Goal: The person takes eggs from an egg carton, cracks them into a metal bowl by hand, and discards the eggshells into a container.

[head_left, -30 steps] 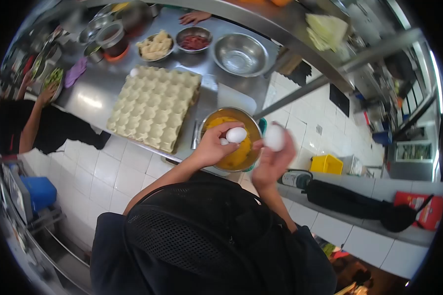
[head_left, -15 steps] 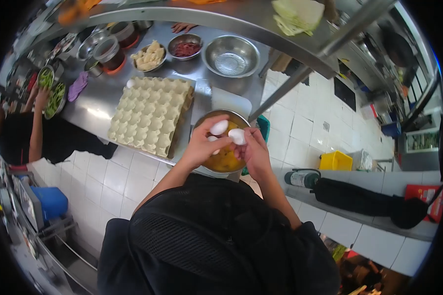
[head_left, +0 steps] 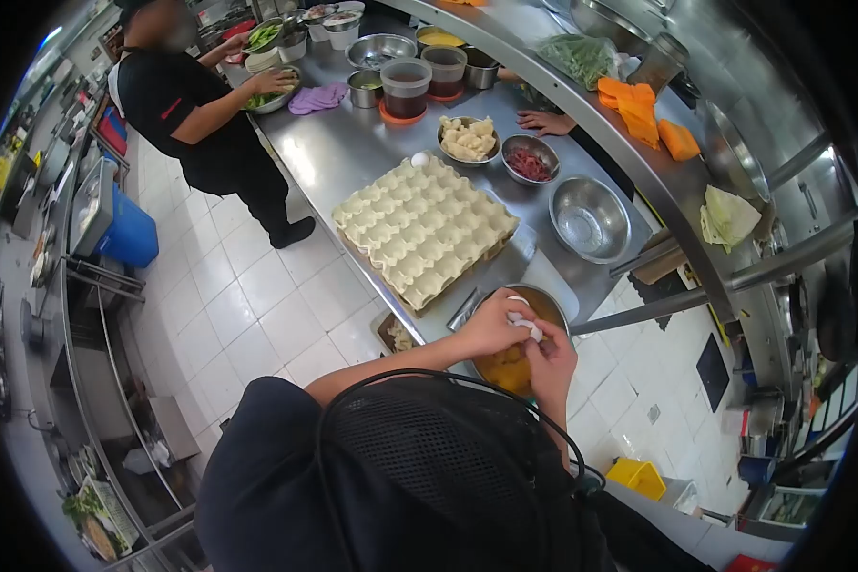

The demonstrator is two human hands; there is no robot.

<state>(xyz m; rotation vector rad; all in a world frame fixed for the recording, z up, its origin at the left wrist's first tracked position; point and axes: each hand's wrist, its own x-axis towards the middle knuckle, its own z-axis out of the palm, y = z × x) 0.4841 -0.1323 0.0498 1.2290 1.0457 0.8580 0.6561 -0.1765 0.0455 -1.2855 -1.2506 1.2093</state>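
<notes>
My left hand [head_left: 489, 325] is closed around white eggs, partly hidden by the fingers. My right hand [head_left: 552, 366] pinches a white egg [head_left: 529, 330] against the left fingertips; whether its shell is cracked I cannot tell. Both hands are over a metal bowl [head_left: 561, 322] with yellow, beaten-looking egg [head_left: 505, 370] in it. Left of the bowl lies a stack of cardboard egg trays [head_left: 421, 229]. One white egg [head_left: 420, 160] sits at its far corner.
Beyond the trays stand a metal bowl [head_left: 589, 219], a bowl of red strips [head_left: 529, 162] and a bowl of pale chunks [head_left: 468, 140]. A metal shelf rail [head_left: 639, 157] crosses at right. A co-worker [head_left: 195, 105] handles green vegetables at the far left; another person's hand [head_left: 545, 121] rests on the table.
The head view has swung left, so the table and bowl appear farther right. My hands have come closer together, and the egg in the right one now meets the left fingers.
</notes>
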